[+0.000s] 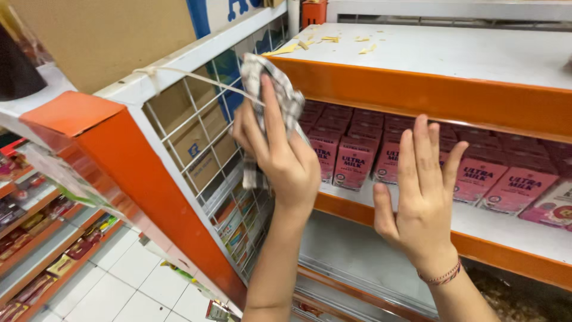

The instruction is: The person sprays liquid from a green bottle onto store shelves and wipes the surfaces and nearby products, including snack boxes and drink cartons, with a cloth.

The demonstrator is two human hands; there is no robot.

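Observation:
My left hand (280, 158) grips a crumpled grey-and-white checked cloth (280, 95), raised against the left end of the orange front edge of the top shelf (429, 95). My right hand (420, 197) is open, fingers up and slightly apart, held in front of the middle shelf without touching anything. Behind both hands stand rows of pink milk cartons (354, 161) on the white middle shelf (518, 235).
The white top shelf surface (465, 50) carries small yellowish scraps near its back left. A white wire-grid side panel (202, 137) closes the left end, with cardboard behind it. A lower shelf sits beneath. An orange shelving unit with packaged goods (42, 232) and a white tiled floor lie at left.

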